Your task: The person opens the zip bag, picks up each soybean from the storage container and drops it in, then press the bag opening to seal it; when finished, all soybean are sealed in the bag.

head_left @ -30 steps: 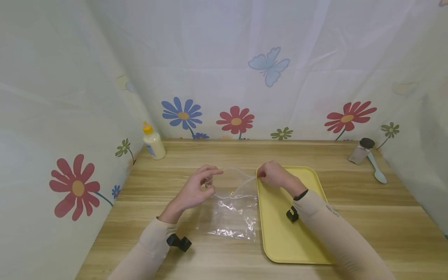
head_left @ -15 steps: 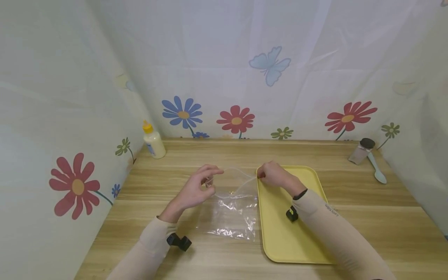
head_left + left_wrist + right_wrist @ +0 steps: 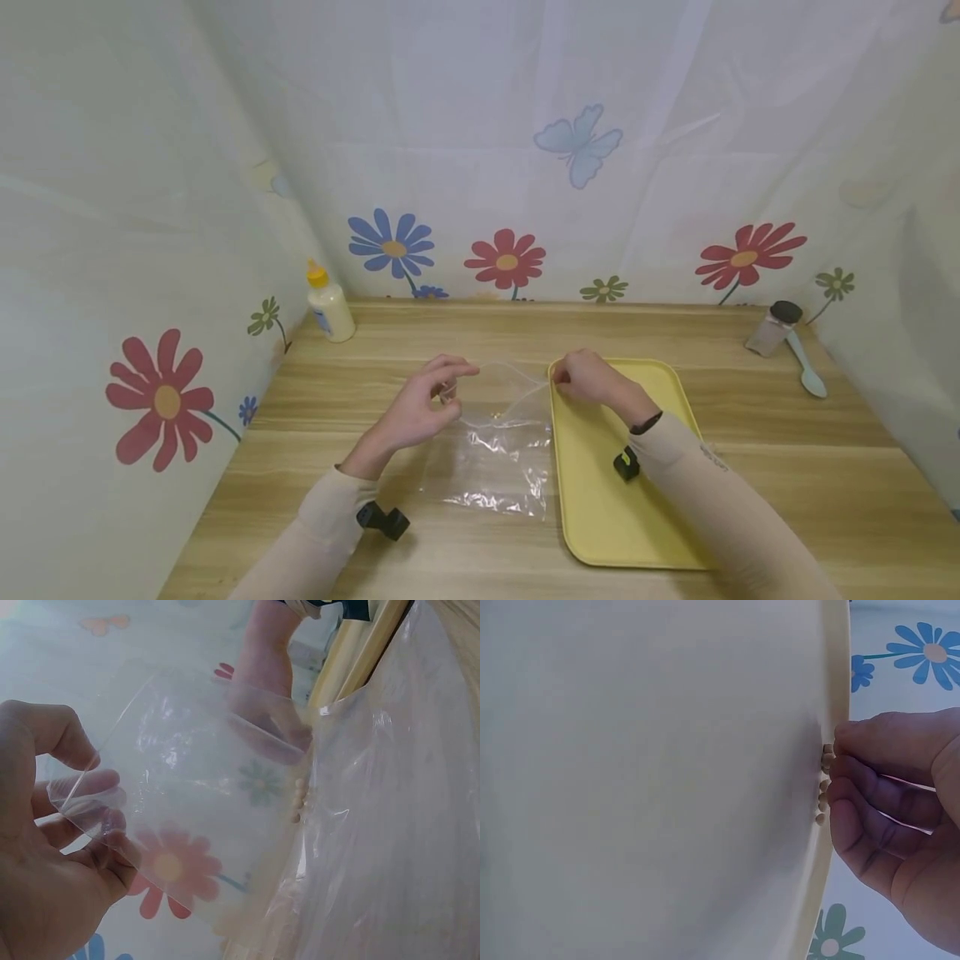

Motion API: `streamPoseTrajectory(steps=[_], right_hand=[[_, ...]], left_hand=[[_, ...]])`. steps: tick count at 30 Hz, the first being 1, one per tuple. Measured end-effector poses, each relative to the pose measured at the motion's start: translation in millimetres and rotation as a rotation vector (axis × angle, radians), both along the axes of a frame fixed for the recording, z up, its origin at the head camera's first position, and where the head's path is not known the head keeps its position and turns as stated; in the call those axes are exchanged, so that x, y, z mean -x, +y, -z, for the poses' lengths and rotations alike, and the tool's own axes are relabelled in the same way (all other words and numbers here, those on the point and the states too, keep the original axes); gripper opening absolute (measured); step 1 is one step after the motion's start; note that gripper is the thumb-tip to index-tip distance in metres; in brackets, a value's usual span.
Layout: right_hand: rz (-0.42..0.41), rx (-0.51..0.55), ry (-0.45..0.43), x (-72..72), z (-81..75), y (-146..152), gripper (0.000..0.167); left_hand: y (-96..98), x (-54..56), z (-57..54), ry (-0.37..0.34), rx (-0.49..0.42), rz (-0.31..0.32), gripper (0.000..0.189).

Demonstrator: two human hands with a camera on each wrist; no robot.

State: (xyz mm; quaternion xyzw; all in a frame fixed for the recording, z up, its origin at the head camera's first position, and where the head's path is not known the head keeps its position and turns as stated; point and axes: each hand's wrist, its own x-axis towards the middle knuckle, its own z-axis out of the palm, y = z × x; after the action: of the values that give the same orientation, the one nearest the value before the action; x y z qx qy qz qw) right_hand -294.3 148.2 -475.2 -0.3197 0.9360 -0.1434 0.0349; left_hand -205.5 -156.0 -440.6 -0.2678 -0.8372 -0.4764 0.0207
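A clear plastic zip bag (image 3: 495,467) lies on the wooden table with its mouth spread apart. My left hand (image 3: 423,404) holds the left end of that mouth, its curled fingers at the film in the left wrist view, thumb and forefinger apart. My right hand (image 3: 592,379) is bent down at the far left corner of a yellow tray (image 3: 615,517), beside the bag's right end. Several small tan beads (image 3: 823,796) sit by the tray's rim at its fingertips. Whether these pinch a bead or the bag is hidden. More beads (image 3: 298,801) show through the film.
A white bottle with a yellow cap (image 3: 330,312) stands at the back left. At the back right, a small jar with a black lid (image 3: 774,327) leans beside a pale blue spoon (image 3: 808,371). A flowered curtain (image 3: 480,150) rises behind the table.
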Motion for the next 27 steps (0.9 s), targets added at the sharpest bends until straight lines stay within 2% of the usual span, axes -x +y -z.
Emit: streamPoseTrajectory(steps=[6,9,27], right_hand=[[0.033,0.037,-0.011,-4.1,0.4,2,0.008],[0.040,0.048,-0.007,-4.6,0.1,3,0.009],[0.091,0.161,0.009,-12.2,-21.9,8,0.006]], left_hand=[[4.8,-13.4,-19.1,0.008,-0.006,0.019,0.054],[5.5,-17.5,-24.5,0.017,-0.013,0.023,0.054],[5.4,-19.0,-29.3,0.026,-0.011,0.015,0.053]])
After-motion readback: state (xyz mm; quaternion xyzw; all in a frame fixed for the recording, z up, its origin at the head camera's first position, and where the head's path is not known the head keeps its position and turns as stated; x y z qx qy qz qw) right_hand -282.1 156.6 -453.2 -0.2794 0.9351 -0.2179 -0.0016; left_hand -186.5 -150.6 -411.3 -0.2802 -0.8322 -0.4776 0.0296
